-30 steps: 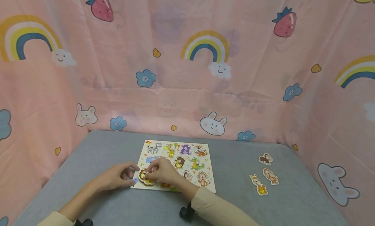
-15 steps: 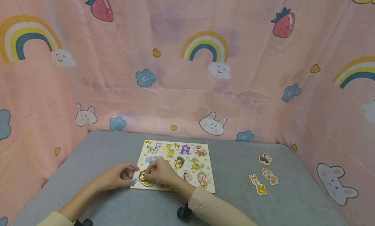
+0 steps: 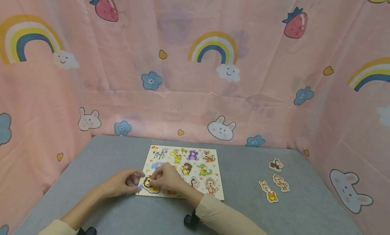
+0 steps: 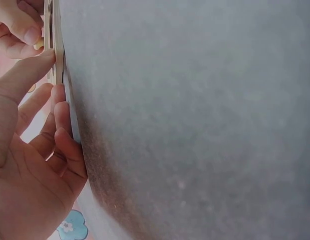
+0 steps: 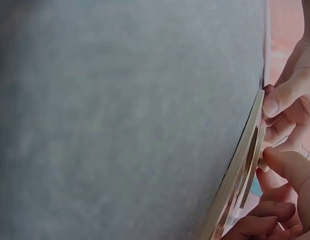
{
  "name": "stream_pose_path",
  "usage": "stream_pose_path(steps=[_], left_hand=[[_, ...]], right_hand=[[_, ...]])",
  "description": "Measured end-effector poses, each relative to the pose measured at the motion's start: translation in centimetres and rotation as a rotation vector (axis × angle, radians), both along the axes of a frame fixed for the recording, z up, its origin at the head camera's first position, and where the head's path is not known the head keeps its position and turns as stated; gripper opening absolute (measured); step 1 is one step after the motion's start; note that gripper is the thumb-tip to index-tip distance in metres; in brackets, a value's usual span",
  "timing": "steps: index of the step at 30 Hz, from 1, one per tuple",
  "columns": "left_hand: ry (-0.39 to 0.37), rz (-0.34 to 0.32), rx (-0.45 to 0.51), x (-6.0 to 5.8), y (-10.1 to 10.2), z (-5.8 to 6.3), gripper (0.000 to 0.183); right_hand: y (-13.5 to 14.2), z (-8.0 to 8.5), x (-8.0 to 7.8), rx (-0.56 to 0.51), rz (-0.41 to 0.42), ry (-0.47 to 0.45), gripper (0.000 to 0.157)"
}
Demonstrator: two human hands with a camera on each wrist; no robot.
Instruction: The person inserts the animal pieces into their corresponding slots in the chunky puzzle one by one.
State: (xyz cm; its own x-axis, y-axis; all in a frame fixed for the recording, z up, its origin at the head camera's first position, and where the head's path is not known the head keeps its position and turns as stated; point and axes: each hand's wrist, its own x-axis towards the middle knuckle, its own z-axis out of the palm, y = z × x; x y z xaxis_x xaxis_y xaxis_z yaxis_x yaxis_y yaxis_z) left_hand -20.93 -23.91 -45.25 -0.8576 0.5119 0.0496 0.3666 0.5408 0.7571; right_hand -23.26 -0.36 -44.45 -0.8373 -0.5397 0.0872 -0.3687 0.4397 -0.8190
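A wooden animal puzzle board (image 3: 182, 178) lies on the table in the head view. My right hand (image 3: 170, 178) pinches the small knob (image 5: 263, 162) of the lion puzzle piece (image 3: 148, 186) over the board's near left corner. In the right wrist view the lion piece sits slightly raised above the board, not flush. My left hand (image 3: 120, 184) holds the board's left edge with thumb and fingertips, its other fingers curled. A blue elephant piece (image 3: 156, 165) shows partly behind my right hand, which hides some of the bottom row.
Three loose pieces lie on the grey table (image 3: 240, 181) to the right: a brown animal (image 3: 276, 165), an orange animal (image 3: 281, 183) and a yellow-orange long-eared animal (image 3: 268, 192). A pink patterned curtain (image 3: 182, 106) surrounds the table's back and sides.
My right hand and the lion piece have shifted slightly left over the board's corner. My left hand stays at the board's edge.
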Motion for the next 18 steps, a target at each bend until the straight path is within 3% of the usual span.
stream_pose_path(steps=[18], left_hand=[[0.002, -0.005, 0.0, -0.03, -0.1, 0.06, 0.039]], right_hand=[[0.14, 0.0, -0.17, 0.019, -0.001, -0.012, 0.013]])
